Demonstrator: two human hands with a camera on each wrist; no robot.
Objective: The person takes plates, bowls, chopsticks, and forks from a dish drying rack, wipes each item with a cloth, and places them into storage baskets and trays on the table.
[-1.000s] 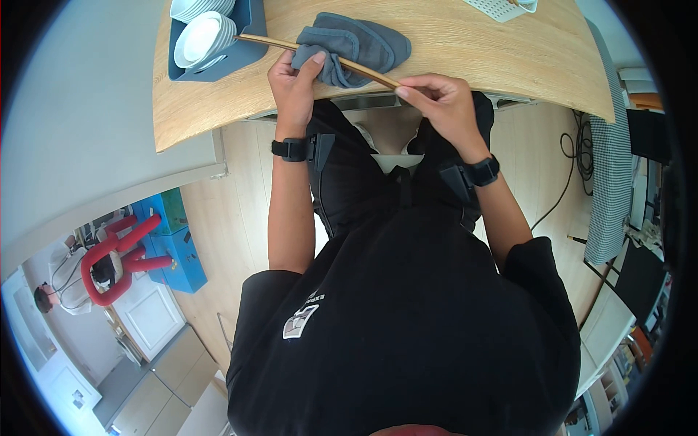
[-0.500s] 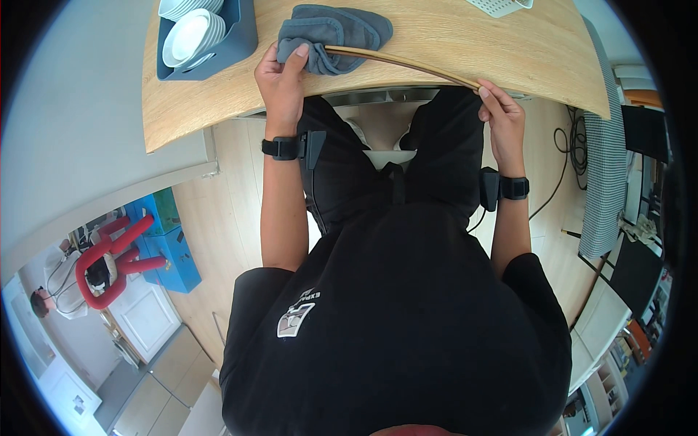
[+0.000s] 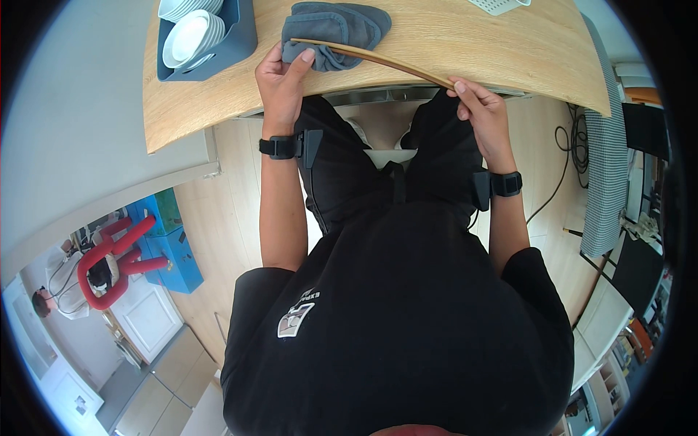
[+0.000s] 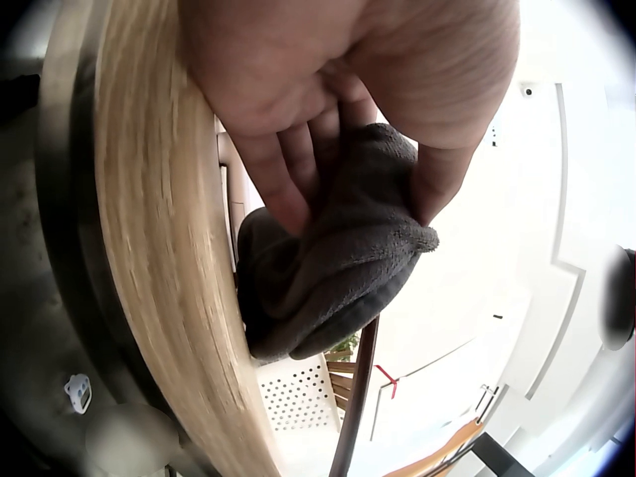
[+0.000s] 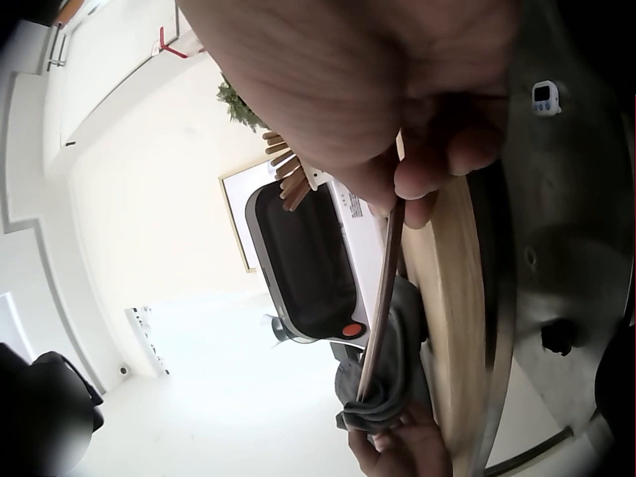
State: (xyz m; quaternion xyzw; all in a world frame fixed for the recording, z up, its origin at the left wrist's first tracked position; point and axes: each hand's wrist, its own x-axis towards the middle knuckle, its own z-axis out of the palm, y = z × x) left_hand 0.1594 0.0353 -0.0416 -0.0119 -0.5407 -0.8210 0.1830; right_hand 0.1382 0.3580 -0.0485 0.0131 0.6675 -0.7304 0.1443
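Note:
My left hand (image 3: pixel 281 91) grips a bunched part of a grey cloth (image 3: pixel 349 25) near the front edge of the table, its thumb pressed on top. The rest of the cloth lies folded behind that hand. A pair of long wooden chopsticks (image 3: pixel 392 62) slants from the cloth toward the right. My right hand (image 3: pixel 486 120) pinches their right end between thumb and fingers, just off the table's front edge. In the left wrist view the cloth (image 4: pixel 343 248) hangs from the fingers, with a dark length of chopstick (image 4: pixel 355 397) beyond it. The chopsticks' far ends overlap the cloth.
A blue-grey basket (image 3: pixel 246 36) with stacked white bowls (image 3: pixel 190 40) stands left of the cloth on the wooden table (image 3: pixel 472 43). At the back right is a white perforated basket (image 3: pixel 500 6). An appliance with a dark window (image 5: pixel 308 263) shows in the right wrist view.
The chopsticks first passed through the cloth toward the bowls. My right hand drew them rightward, then came partly back left, leaving their far ends over the cloth. The left hand keeps its grip.

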